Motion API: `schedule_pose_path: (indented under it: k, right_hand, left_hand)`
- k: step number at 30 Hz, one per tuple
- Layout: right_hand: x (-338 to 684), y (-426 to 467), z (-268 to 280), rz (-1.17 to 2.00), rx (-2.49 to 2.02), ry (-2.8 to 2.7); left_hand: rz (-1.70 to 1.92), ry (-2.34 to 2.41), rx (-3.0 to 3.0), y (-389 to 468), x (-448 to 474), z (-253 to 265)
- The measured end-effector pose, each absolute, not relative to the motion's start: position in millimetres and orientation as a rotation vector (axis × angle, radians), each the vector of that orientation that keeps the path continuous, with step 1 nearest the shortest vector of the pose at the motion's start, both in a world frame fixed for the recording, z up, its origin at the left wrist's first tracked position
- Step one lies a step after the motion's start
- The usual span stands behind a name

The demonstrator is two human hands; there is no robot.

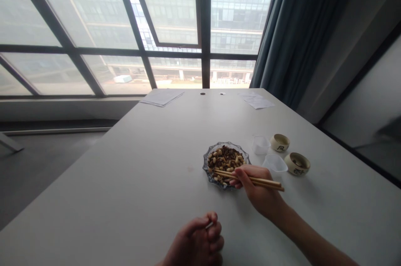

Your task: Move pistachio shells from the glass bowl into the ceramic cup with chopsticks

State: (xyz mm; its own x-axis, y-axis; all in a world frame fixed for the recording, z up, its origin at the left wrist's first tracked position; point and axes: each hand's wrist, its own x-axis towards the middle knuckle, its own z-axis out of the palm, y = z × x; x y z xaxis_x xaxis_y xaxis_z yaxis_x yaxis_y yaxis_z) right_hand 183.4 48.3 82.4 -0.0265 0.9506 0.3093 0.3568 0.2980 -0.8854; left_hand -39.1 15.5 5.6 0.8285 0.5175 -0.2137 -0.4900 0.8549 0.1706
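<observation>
My right hand (258,188) is closed round a pair of wooden chopsticks (263,181). Their tips reach into the mix of nuts and dark seeds (228,158) at the near left of a scalloped glass dish (206,161). Whether the tips pinch a piece is too small to tell. My left hand (200,239) rests near the table's front edge, below the dish, its fingers curled in and the thumb against the forefinger. Nothing shows clearly in it. Beyond my right hand stand two clear plastic cups, one farther off (260,145) and one nearer (276,163).
Two cream ceramic cups with dark characters, one behind (280,143) and one in front (297,164), stand right of the plastic cups. Paper stacks lie at the far left (162,97) and far right (256,100) of the white table (125,182). Windows and a curtain (291,40) are behind.
</observation>
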Motion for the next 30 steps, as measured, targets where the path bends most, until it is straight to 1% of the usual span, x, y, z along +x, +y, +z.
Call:
schedule_pose_path:
  k: [6, 9, 19, 30]
  right_hand:
    - [194, 40, 81, 0.866, -1.228, -1.363]
    - [195, 40, 84, 0.851, -1.241, -1.441]
    - [192, 48, 97, 0.652, -1.208, -1.756]
    - [189, 49, 97, 0.673, -1.214, -1.789]
  left_hand:
    - [0.528, 0.261, 0.108, 17, -41, 3]
    - [0.536, 0.266, 0.102, 17, -41, 1]
    - [0.53, 0.27, 0.105, 16, -40, 4]
    - [0.531, 0.254, 0.099, 16, -39, 3]
